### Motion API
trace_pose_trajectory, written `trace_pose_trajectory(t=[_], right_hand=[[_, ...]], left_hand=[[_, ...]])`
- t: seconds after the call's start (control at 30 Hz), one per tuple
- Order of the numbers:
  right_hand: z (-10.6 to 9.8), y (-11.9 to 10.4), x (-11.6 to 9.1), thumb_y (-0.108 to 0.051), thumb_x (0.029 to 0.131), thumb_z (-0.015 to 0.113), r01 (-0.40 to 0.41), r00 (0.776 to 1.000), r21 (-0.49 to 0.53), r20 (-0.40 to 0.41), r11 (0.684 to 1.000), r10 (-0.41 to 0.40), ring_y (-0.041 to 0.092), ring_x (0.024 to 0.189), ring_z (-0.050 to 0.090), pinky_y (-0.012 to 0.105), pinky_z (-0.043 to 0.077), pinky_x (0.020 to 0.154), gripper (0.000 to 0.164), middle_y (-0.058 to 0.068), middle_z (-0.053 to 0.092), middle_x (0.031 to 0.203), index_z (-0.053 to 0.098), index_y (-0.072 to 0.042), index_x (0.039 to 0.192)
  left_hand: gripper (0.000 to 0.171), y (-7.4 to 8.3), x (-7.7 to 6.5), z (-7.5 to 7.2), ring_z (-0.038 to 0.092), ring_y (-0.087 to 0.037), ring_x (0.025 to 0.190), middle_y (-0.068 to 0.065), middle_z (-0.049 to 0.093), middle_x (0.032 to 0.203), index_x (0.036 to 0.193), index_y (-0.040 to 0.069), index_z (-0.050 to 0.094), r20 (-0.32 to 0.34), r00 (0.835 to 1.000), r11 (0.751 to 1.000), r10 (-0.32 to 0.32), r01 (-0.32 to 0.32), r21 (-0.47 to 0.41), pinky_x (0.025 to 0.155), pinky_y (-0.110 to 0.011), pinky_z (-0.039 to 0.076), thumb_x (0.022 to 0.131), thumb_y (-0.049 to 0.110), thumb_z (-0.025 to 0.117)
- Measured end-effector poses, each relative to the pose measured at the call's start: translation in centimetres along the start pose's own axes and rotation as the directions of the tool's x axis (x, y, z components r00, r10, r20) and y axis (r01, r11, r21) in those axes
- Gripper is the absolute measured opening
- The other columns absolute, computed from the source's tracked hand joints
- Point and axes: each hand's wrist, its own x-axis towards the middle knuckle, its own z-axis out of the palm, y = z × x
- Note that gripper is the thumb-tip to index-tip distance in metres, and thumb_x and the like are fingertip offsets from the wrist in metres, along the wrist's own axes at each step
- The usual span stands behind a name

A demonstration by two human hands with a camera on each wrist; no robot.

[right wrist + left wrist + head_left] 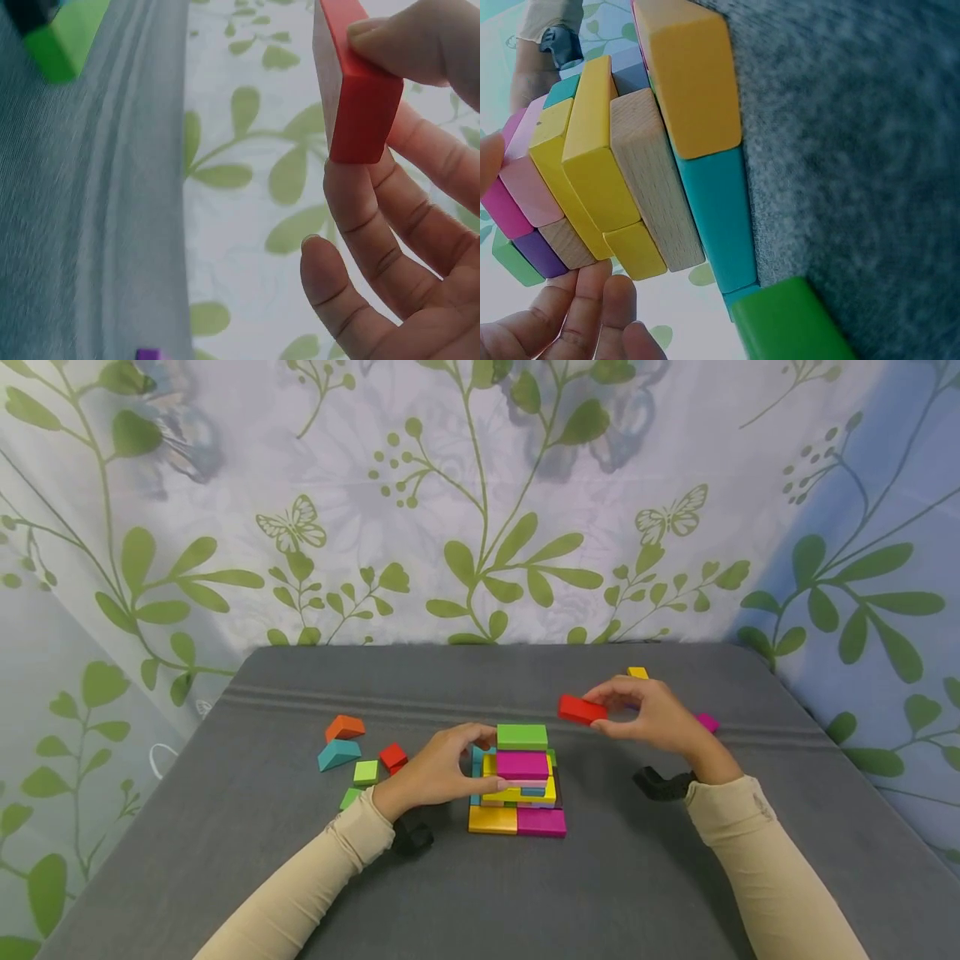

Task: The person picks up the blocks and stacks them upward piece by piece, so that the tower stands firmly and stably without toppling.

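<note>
A layered tower of coloured wooden blocks point(522, 766) stands in the middle of the table, with a green block point(522, 737) on top. My left hand point(442, 764) holds the tower's left side around its upper layers, thumb at the front and fingers at the back. Close up in the left wrist view, the fingertips point(592, 279) meet blocks near a purple block point(540, 253). Right of the tower and above the table, my right hand point(648, 714) pinches a red block point(581, 710) between thumb and fingers; its wooden side shows in the right wrist view.
Loose blocks lie left of the tower: an orange one point(345, 727), a teal one point(340, 754), a light green one point(366, 772) and a red one point(393, 757). Behind the right hand lie a yellow block point(637, 672) and a magenta one point(707, 722). A patterned curtain point(480, 527) hangs behind.
</note>
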Motion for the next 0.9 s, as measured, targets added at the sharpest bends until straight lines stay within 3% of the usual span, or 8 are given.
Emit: trace_pose_trajectory(t=[0.37, 0.67, 0.8, 0.9], right_hand=[[1.2, -2.9, 0.0, 0.006, 0.081, 0.089, 0.211, 0.977, 0.012, -0.016, 0.977, -0.211, 0.013, 0.089, 0.064, 0.029, 0.056, 0.077, 0.036, -0.001, 0.076, 0.103, 0.08, -0.008, 0.113], [2.9, -5.0, 0.0, 0.002, 0.079, 0.093, 0.376, 0.924, -0.012, 0.083, 0.927, -0.374, 0.01, 0.085, 0.066, 0.028, 0.059, 0.076, 0.037, -0.005, 0.075, 0.102, 0.081, -0.012, 0.111], [3.8, -5.9, 0.0, 0.002, 0.08, 0.092, 0.414, 0.903, -0.037, 0.138, 0.909, -0.406, 0.01, 0.085, 0.067, 0.03, 0.061, 0.076, 0.034, -0.005, 0.074, 0.101, 0.082, -0.011, 0.109], [4.3, -6.3, 0.0, 0.002, 0.081, 0.091, 0.414, 0.901, -0.041, 0.165, 0.91, -0.402, 0.009, 0.086, 0.067, 0.031, 0.061, 0.077, 0.033, -0.005, 0.073, 0.102, 0.082, -0.009, 0.11]], left_hand=[[0.066, 0.2, -0.1, 0.1, 0.063, -0.028, 0.123, -0.013, 0.067, 0.137, 0.147, -0.003, 0.059, 0.003, 1.0, 1.0, -0.014, 0.014, -0.005, 0.102, -0.049, 0.055, 0.096, 0.031, 0.082], [0.067, 0.3, -0.2, 0.1, 0.063, -0.028, 0.123, -0.013, 0.067, 0.137, 0.147, -0.003, 0.059, 0.003, 1.0, 1.0, -0.01, 0.01, 0.003, 0.102, -0.045, 0.055, 0.096, 0.033, 0.082], [0.069, 0.3, -0.2, 0.1, 0.063, -0.028, 0.123, -0.013, 0.067, 0.137, 0.147, -0.003, 0.059, 0.0, 1.0, 1.0, -0.009, 0.009, 0.01, 0.102, -0.045, 0.055, 0.095, 0.034, 0.083], [0.068, 0.3, -0.3, 0.1, 0.063, -0.028, 0.122, -0.012, 0.067, 0.136, 0.147, -0.003, 0.059, -0.003, 1.0, 1.0, -0.006, 0.006, 0.01, 0.102, -0.045, 0.055, 0.094, 0.033, 0.084]])
